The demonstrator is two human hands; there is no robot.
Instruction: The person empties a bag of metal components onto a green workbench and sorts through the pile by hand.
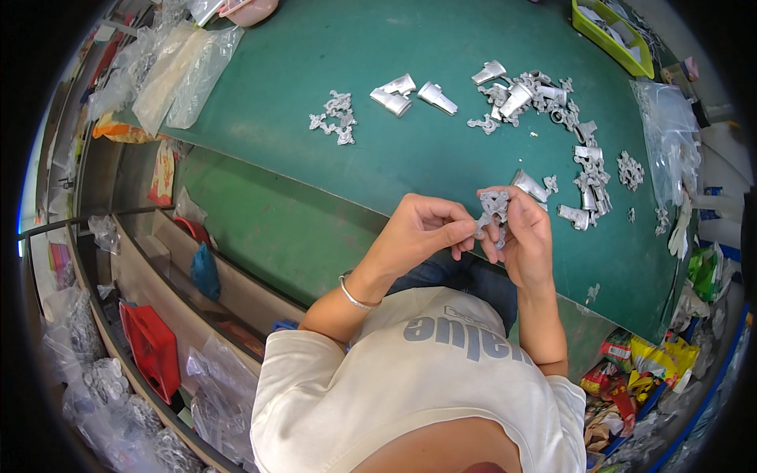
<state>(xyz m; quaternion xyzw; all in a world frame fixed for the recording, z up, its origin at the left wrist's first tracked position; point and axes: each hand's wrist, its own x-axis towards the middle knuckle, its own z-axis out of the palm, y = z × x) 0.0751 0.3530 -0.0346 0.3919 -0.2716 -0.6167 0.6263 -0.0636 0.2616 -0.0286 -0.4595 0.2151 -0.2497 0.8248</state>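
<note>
Both my hands meet over the near edge of the green table (292, 158), holding a small cluster of grey cast metal parts (494, 206). My left hand (430, 225) pinches the cluster's left end between thumb and fingers. On the other side, my right hand (527, 236) grips it with thumb and fingertips; the fingers cover part of it. Just beyond my right hand lies a silvery tapered metal sleeve (530, 186), with a small grey casting (550, 184) beside it.
A curved pile of silvery sleeves and grey castings (516, 98) spreads over the right side. Farther left lie a loose group of grey castings (335, 118) and several sleeves (436, 98). A yellow-green basket (611, 35) stands far right; plastic bags (185, 79) lie far left.
</note>
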